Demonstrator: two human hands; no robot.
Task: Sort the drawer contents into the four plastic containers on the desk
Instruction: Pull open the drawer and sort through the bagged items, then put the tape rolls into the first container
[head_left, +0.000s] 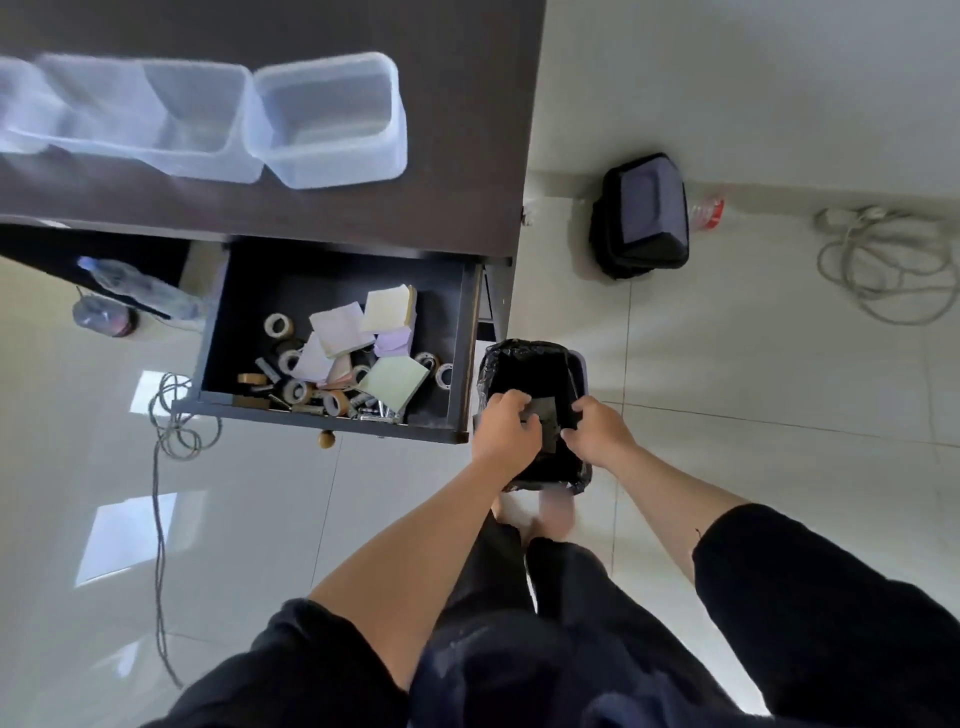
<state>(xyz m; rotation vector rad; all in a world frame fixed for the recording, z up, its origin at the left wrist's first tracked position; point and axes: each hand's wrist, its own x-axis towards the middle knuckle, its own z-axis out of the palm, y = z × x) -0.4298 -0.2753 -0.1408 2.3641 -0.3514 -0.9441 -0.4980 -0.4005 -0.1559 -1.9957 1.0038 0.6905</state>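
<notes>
Hands meet over the small bin (535, 364) at centre right of the frame, just right of the open drawer (337, 338). Your left hand (506, 428) and right hand (597, 431) both pinch a dark flat sheet (548, 415) between them, the fingers of each curled onto its edges, and the sheet sits above the bin's black liner.

The drawer hangs out from under the dark bench (441, 171), its round knob (326, 438) towards you. Inside it, piled towards the front and middle, lie pads of sticky notes (389, 309) in cream, pink, lilac and green, several rolls of tape (278, 326), and small metal bits along the front wall that are too blurred to name.

On the bench at the upper left of the frame stand the clear plastic containers (324, 119). The rightmost one is sharp, with nothing visible in it. The others to its left smear together in blur, so you cannot count them surely.

On the floor, a plastic bottle (140, 288) lies left of the drawer, a black bag (641, 213) sits at the upper right, and a coiled cable (883, 260) lies beyond it.
</notes>
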